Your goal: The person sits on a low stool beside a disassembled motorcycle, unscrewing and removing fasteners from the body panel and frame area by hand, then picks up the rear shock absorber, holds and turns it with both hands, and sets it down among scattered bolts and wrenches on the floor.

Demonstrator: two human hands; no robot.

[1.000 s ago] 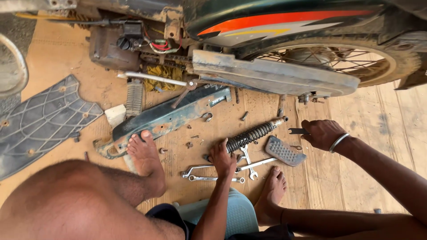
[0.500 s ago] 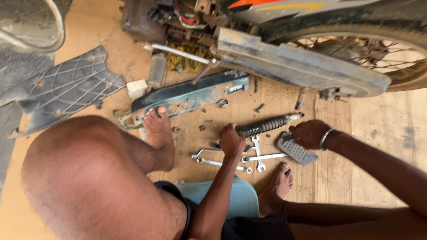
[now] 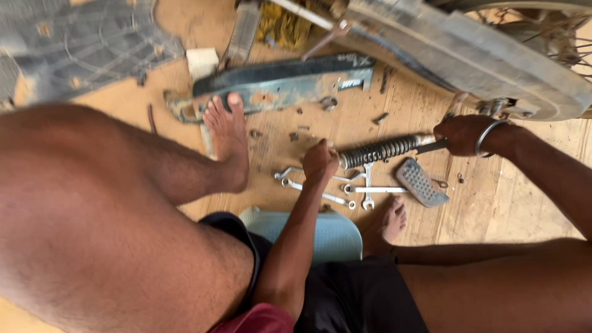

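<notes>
— Both hands are closed on the coil-spring shock absorber [image 3: 377, 150]: the left hand [image 3: 320, 161] grips its near end, the right hand [image 3: 464, 134] is wrapped round the dark rod at the far end. It lies across the wooden floor [image 3: 530, 203], just below the motorcycle's rear wheel [image 3: 493, 55].

— What could go wrong?

— Judging by the hold, the spring is the worry. If either grip slips while the coil is loaded, it could snap back against the fingers.

— And the clutter?

— Several spanners [image 3: 345, 185] lie right under the left hand, beside a grey footrest pad [image 3: 420, 182], and small bolts [image 3: 381, 117] are scattered about. The right foot [image 3: 386, 223] sits just beside them, the left foot [image 3: 228, 142] rests against the chain guard [image 3: 283, 81]. A dropped shock could land on toes or scatter the bolts.
</notes>
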